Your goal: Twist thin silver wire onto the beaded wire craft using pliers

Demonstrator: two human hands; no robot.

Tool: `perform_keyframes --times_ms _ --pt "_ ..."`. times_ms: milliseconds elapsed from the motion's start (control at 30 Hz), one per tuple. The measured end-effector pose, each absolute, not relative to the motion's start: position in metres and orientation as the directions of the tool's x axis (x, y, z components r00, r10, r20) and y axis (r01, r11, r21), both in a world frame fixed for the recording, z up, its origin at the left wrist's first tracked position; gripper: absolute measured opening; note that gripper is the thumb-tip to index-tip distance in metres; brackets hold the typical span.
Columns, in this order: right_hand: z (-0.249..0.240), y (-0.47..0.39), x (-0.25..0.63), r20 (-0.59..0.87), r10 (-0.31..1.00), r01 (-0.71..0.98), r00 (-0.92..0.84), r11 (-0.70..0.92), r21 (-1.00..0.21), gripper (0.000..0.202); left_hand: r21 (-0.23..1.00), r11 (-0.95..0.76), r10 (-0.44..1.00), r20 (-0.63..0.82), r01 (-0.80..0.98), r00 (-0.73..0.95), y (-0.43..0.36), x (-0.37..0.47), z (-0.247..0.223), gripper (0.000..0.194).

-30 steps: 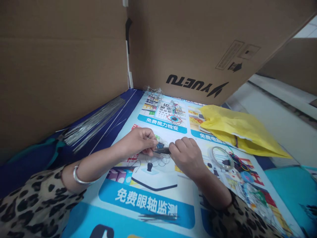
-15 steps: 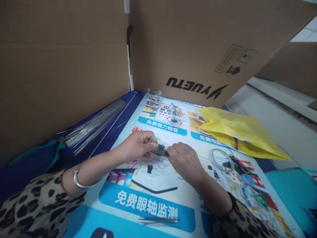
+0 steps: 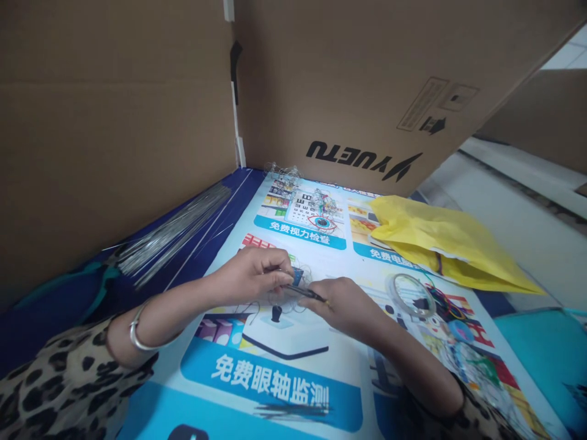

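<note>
My left hand [image 3: 257, 275] is closed in a pinch above the printed sheet [image 3: 284, 330], with fine wire [image 3: 300, 305] looping out around its fingertips. What exactly sits between those fingers is too small to make out, but it looks like this wire. In my right hand [image 3: 343, 305] is a slim dark metal tool [image 3: 309, 293], like small pliers or tweezers. Its tip points left and reaches the left fingertips. Below both hands, several short dark strands [image 3: 293, 410] lie on the sheet.
Cardboard walls [image 3: 358, 79] enclose the back and left. A bundle of silvery wires [image 3: 174, 232] lies left, by a teal-rimmed item [image 3: 98, 293]. At right are a yellow bag [image 3: 449, 244], a clear ring-shaped roll [image 3: 413, 294], coloured cords [image 3: 452, 308] and a teal object [image 3: 541, 360].
My right hand has turned and opened its hold somewhat, so more of the dark tool shows. The left hand has stayed nearly in place. The view has shifted slightly.
</note>
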State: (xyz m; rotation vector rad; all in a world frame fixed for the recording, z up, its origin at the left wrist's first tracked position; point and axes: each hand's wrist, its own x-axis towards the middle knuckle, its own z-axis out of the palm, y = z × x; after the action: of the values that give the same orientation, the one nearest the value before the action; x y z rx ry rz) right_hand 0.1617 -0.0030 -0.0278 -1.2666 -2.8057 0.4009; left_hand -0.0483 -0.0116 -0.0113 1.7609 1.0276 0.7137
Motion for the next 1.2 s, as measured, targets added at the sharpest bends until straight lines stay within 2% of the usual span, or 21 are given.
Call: perform_keyframes --times_ms 100,200,300,433,533,700,1200 --pt "-0.027 -0.003 0.164 -0.106 0.719 0.717 -0.687 0.648 -0.255 0.030 0.932 -0.181 0.864 -0.002 0.315 0.503 -0.012 -0.049 -0.011 0.011" --pt "-0.026 -0.005 0.163 -0.062 0.746 0.740 -0.663 0.640 -0.205 0.027 0.943 -0.129 0.862 -0.046 0.307 0.505 -0.010 -0.050 -0.010 0.014" --pt "-0.027 -0.008 0.161 0.052 0.771 0.767 -0.634 0.636 -0.085 0.018 0.972 -0.032 0.860 -0.092 0.235 0.501 -0.007 -0.052 -0.012 0.018" --pt "-0.031 -0.009 0.160 0.216 0.699 0.726 -0.681 0.682 0.083 0.006 0.989 0.075 0.862 -0.128 0.125 0.491 -0.005 -0.053 -0.016 0.024" --pt "-0.034 -0.008 0.161 0.292 0.642 0.698 -0.709 0.696 0.167 0.008 0.989 0.104 0.861 -0.142 0.104 0.489 -0.004 -0.052 -0.017 0.027" --pt "-0.038 -0.006 0.162 0.339 0.581 0.669 -0.740 0.690 0.278 0.013 0.987 0.118 0.878 -0.155 0.109 0.453 -0.004 -0.049 -0.018 0.025" --pt "-0.043 -0.003 0.163 0.379 0.558 0.671 -0.738 0.670 0.319 0.015 0.986 0.126 0.904 -0.160 0.111 0.396 -0.008 -0.045 -0.016 0.022"
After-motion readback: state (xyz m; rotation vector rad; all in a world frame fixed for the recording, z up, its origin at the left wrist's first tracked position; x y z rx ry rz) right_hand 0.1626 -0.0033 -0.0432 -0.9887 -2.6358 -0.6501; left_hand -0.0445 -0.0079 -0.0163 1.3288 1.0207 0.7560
